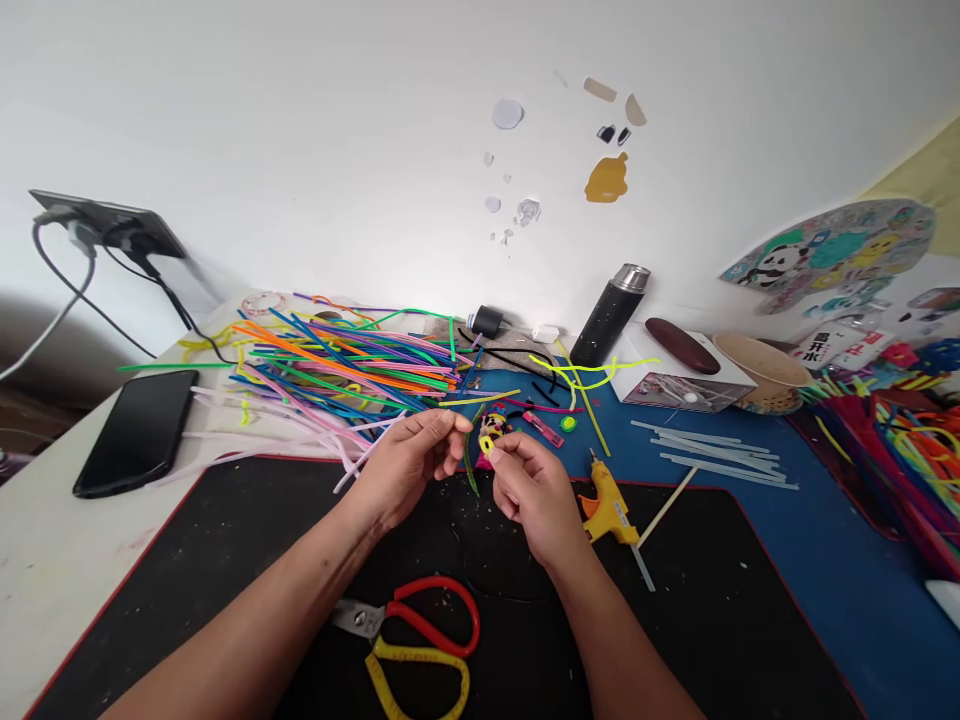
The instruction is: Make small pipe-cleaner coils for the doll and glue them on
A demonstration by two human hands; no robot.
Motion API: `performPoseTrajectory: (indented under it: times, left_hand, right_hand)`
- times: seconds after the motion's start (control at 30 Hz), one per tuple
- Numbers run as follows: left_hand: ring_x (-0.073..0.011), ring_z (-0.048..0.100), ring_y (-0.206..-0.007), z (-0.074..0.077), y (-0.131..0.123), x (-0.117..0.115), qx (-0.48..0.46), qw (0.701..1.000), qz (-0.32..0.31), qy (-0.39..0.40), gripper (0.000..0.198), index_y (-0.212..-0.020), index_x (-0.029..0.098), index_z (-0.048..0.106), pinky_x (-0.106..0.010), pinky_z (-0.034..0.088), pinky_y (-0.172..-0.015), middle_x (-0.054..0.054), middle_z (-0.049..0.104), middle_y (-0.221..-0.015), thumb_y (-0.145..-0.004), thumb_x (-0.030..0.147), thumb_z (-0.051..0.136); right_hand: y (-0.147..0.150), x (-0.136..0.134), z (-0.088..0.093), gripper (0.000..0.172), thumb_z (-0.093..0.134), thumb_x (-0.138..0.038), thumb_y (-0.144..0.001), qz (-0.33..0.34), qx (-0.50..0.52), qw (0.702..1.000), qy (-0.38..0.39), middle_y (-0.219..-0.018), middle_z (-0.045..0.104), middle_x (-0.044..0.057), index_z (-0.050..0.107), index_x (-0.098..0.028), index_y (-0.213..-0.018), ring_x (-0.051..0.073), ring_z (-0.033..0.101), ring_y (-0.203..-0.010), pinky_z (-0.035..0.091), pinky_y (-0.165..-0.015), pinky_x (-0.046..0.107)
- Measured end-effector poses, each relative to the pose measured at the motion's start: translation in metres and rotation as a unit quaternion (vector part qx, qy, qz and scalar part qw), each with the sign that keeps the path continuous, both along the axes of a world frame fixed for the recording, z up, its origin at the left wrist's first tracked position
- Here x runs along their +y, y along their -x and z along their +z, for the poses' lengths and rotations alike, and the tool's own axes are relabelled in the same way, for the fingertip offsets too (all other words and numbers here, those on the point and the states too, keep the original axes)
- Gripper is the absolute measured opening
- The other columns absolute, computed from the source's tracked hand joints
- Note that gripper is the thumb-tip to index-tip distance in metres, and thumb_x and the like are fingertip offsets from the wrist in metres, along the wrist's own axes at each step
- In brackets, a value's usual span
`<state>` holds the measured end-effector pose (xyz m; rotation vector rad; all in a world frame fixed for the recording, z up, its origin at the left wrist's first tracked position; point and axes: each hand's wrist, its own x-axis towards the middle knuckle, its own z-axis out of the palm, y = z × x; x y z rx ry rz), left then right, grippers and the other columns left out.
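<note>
Both hands meet above the far edge of a black mat [225, 540]. My left hand [409, 462] pinches a green pipe cleaner stem [471, 468] that hangs down between the hands. My right hand [534, 490] pinches a small yellow curled pipe cleaner piece [489, 440] at the stem's top. A heap of coloured pipe cleaners [345, 365] lies just behind the left hand. Red-and-yellow-handled scissors [420, 635] lie on the mat between my forearms. A yellow glue gun [606, 505] rests right of my right hand.
A black phone [139, 430] lies at the left. Clear glue sticks [712, 455] lie on the blue table cover [825, 560]. A black flask [611, 315], a white box [686, 380], a bowl [765, 370] and more pipe cleaners [892, 440] stand at the back right.
</note>
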<state>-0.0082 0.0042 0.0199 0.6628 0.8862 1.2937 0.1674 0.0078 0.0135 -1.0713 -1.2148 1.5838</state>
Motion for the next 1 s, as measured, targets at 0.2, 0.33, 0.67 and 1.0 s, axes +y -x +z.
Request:
performPoseTrajectory:
  times: [0.2, 0.33, 0.67, 1.0]
  left_hand:
    - [-0.0142, 0.071, -0.059, 0.002, 0.001, -0.001, -0.034, 0.999, -0.009, 0.003, 0.037, -0.088, 0.012, 0.085, -0.019, 0.052, -0.053, -0.008, 0.079, -0.074, -0.067, 0.036, 0.101]
    - [-0.0155, 0.074, -0.056, 0.006, 0.003, -0.002, -0.048, 0.999, -0.015, 0.015, 0.038, -0.086, 0.011, 0.085, -0.018, 0.054, -0.049, -0.008, 0.080, -0.069, -0.065, 0.037, 0.102]
    - [-0.0138, 0.072, -0.049, 0.025, 0.004, -0.012, -0.092, 0.995, -0.027, 0.003, 0.033, -0.079, 0.011, 0.079, -0.015, 0.054, -0.045, -0.004, 0.076, -0.061, -0.070, 0.035, 0.100]
    - [-0.0056, 0.040, -0.032, 0.029, 0.003, -0.011, -0.093, 0.996, -0.001, 0.007, 0.034, -0.067, 0.016, 0.060, -0.016, 0.031, -0.037, 0.010, 0.039, -0.044, -0.082, 0.036, 0.083]
  right_hand:
    - [0.000, 0.000, -0.003, 0.030, 0.076, -0.047, -0.092, 0.002, 0.003, 1.000, 0.001, -0.050, 0.038, -0.011, 0.063, -0.021, -0.085, 0.007, 0.037, -0.039, 0.020, -0.040, 0.020]
    - [0.000, 0.000, -0.001, 0.030, 0.076, -0.047, -0.091, -0.006, 0.000, 1.000, 0.006, -0.049, 0.038, -0.011, 0.062, -0.021, -0.085, 0.007, 0.036, -0.040, 0.019, -0.039, 0.020]
    - [0.001, -0.002, 0.003, 0.029, 0.077, -0.046, -0.090, -0.012, -0.004, 1.000, 0.021, -0.050, 0.038, -0.011, 0.063, -0.020, -0.086, 0.007, 0.036, -0.040, 0.019, -0.039, 0.019]
    - [0.001, -0.006, 0.008, 0.032, 0.075, -0.049, -0.093, 0.005, -0.006, 1.000, 0.019, -0.049, 0.036, -0.012, 0.063, -0.020, -0.087, 0.006, 0.036, -0.039, 0.020, -0.040, 0.019]
